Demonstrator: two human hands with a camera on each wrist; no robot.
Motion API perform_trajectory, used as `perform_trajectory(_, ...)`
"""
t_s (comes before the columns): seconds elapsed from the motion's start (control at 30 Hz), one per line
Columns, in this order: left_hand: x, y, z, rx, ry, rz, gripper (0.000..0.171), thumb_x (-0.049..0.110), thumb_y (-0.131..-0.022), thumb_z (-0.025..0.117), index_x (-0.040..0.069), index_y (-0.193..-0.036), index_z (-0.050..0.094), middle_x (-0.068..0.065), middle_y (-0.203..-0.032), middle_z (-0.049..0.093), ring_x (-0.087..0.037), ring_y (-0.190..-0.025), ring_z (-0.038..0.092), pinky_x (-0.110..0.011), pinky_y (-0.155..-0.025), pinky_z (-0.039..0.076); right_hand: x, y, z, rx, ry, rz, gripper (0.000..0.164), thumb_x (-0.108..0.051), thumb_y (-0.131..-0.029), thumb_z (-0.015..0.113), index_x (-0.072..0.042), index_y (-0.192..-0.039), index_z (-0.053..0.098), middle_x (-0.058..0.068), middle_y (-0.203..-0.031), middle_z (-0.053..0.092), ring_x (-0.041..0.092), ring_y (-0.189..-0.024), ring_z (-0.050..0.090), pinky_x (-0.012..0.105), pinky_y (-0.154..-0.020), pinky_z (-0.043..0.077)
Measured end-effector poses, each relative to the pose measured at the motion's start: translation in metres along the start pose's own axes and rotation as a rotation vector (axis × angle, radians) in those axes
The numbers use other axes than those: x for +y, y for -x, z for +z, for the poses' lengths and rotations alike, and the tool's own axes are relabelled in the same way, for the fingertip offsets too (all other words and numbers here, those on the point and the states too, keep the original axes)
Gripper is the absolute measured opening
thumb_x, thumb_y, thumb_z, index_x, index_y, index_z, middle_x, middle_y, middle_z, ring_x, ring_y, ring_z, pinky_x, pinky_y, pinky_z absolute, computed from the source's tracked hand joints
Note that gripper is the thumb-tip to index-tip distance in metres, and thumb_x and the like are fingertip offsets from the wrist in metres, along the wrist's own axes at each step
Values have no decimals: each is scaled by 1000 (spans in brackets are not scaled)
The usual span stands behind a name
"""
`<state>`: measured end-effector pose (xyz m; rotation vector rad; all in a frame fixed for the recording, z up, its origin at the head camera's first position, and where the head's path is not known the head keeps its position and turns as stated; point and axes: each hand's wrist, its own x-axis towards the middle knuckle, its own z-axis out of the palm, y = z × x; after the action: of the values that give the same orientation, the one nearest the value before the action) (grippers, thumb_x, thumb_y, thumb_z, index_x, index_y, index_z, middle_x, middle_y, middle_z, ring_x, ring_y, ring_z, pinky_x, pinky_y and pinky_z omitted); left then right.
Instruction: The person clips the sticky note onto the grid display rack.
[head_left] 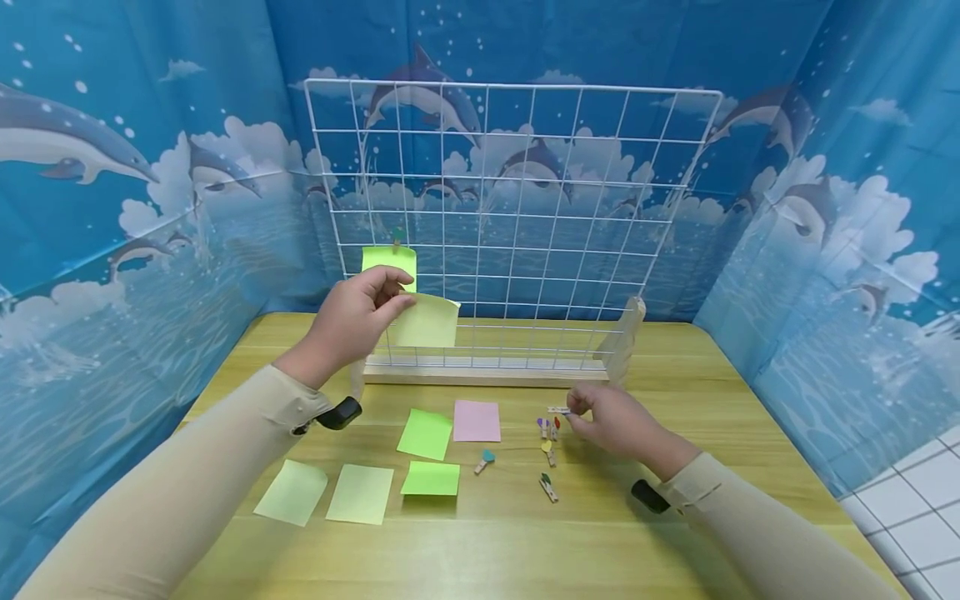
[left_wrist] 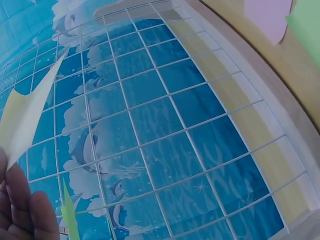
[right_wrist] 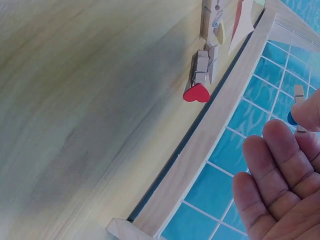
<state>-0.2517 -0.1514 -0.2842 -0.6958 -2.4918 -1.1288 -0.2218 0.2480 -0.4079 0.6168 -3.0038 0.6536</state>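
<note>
Where the wooden table [head_left: 465, 558] is backed by dolphin curtain [head_left: 570, 42]: note [head_left: 431, 323], pinched by left hand [head_left: 351, 312] before rack [head_left: 487, 375]; clothespin [right_wrist: 299, 93], partly thumb-hidden, pinched by right hand [head_left: 618, 421] before rack's right end.

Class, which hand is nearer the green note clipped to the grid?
Left: the left hand partly overlaps the clipped note in the head view; the right hand is well away, lower right.

Held clothespin [right_wrist: 299, 93] partly behind right hand [right_wrist: 284, 180]
</note>
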Motion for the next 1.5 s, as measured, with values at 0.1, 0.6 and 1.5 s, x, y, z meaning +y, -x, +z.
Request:
perform_trajectory(0.1, 4, -8, 1, 13, 5, -6, 30, 24, -106, 67, 12, -133, 66, -2, -98, 72, -22, -74, 60, -38, -65, 49, -3, 0, -2, 4, -1, -3, 6, -15, -98, 70, -15, -96, 65, 3, -101, 76, 20, -95, 73, 35, -73, 55)
perform_trajectory(0.6, 1, -43, 11, 38, 8, -95, 41, 29, -108, 62, 16, -147, 58, -4, -110, 72, -23, -79, 61, -38, -60, 45, -16, -8, -18, 89, -1, -91, 7, -12, -99, 70, -14, -95, 65, 3, -98, 76, 21, -93, 74, 40, -77, 60)
perform_trajectory(1.5, 1, -71, 27, 94, -61, -242, 41, 37, -110, 58, 20, -146, 63, -3, -120, 74, -19, -50, 44, -32, -50, 39, -121, -80, -112, 173, 238, -185, 23, -16, -108, 54, -3, -118, 71, 2, -67, 58, 15, -56, 49, 37, -73, 52)
